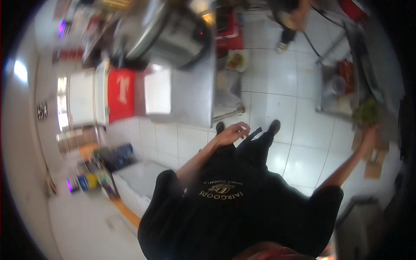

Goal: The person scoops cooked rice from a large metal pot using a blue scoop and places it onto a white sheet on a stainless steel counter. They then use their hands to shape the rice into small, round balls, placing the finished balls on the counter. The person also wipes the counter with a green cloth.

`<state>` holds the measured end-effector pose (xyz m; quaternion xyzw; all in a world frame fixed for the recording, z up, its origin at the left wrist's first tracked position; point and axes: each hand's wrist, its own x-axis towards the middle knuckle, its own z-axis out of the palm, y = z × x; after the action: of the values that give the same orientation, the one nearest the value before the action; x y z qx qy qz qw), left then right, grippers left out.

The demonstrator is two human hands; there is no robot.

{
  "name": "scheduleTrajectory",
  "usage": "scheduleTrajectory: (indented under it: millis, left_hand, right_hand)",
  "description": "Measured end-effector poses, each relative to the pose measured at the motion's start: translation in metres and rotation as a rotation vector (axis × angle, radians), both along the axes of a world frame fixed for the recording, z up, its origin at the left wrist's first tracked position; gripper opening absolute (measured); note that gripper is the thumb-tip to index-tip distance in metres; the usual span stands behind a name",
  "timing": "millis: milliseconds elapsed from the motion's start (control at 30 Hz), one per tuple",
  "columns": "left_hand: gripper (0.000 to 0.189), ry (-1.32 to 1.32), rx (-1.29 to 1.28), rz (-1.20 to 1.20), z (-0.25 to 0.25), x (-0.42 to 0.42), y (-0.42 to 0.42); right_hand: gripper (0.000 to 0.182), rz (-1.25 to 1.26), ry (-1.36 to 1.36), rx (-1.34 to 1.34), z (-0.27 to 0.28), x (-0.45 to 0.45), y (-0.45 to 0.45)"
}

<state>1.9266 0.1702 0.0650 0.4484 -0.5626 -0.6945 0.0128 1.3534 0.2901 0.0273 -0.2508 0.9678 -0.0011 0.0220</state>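
My left hand (234,133) hangs in front of my dark clothes with its fingers loosely curled and apart, and I see nothing plainly held in it. A dark strap (255,135) sticks out just beside its fingertips. Far to the right my arm is stretched out, and my right hand (370,133) is closed at the lower edge of a green bundle (367,112), which looks leafy but is blurred. The bundle is next to a metal-framed stand (334,100) that bears a reddish thing (346,76) and a clear round one (338,85).
A steel table (191,94) carries a large metal pot (175,39) and a white sheet-like thing (158,91). Below its edge is a plate of food (236,61). Another person (289,19) stands beyond on the tiled floor (273,74). Cardboard (373,167) lies at right; a white chest (139,178), left.
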Motion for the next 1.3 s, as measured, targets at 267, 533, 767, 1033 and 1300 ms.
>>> scheduleTrajectory:
  millis: [267, 533, 767, 1033, 1300]
  left_hand:
    - [0.015, -0.136, -0.439, 0.397, -0.034, 0.226, -0.061]
    - [0.042, -0.842, -1.02, 0.774, -0.076, 0.462, -0.158]
    - [0.032, -0.681, -0.751, 0.706, -0.117, 0.507, -0.198]
    - [0.016, -0.322, -0.794, 0.604, -0.113, 0.469, -0.15]
    - [0.021, -0.163, -0.633, 0.413, -0.099, 0.453, -0.139]
  right_hand:
    - [0.035, 0.611, -0.652, -0.587, -0.029, 0.357, -0.067]
    - [0.05, 0.755, -1.256, -0.242, -0.001, 0.719, -0.208]
    - [0.064, 0.55, -0.655, -0.086, -0.052, 0.855, -0.272]
    - [0.045, 0.362, -0.586, -0.09, -0.089, 0.782, -0.213]
    - [0.053, 0.42, -0.271, -0.44, -0.017, 0.765, -0.172]
